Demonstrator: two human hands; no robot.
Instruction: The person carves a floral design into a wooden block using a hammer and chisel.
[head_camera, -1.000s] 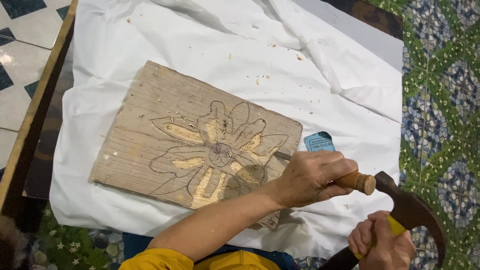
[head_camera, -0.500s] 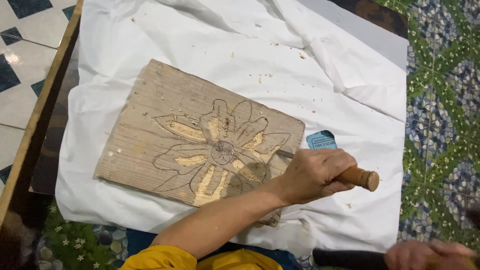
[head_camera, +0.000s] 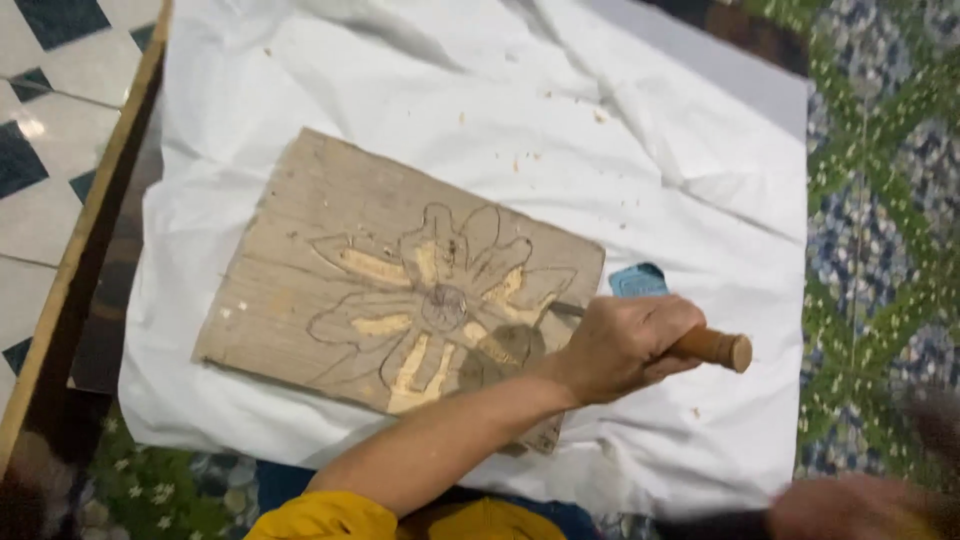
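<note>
A weathered wooden board (head_camera: 330, 290) with a flower outline partly carved into it lies on a white cloth (head_camera: 620, 130). My left hand (head_camera: 620, 345) is closed around a chisel with a round wooden handle (head_camera: 715, 348). Its thin blade (head_camera: 566, 309) touches the board's right edge by a petal. My right hand (head_camera: 850, 508) is a blur at the bottom right corner, gripping the dark handle of a hammer (head_camera: 710, 523). The hammer's head is smeared by motion.
A small blue block (head_camera: 638, 279) lies on the cloth just beyond my left hand. Wood chips dot the cloth. A wooden table edge (head_camera: 95, 230) runs down the left, with tiled floor beyond. Patterned green flooring (head_camera: 880, 200) lies to the right.
My right hand with the hammer has dropped from beside the chisel handle to the bottom edge of the view. My left hand and the chisel have stayed on the board.
</note>
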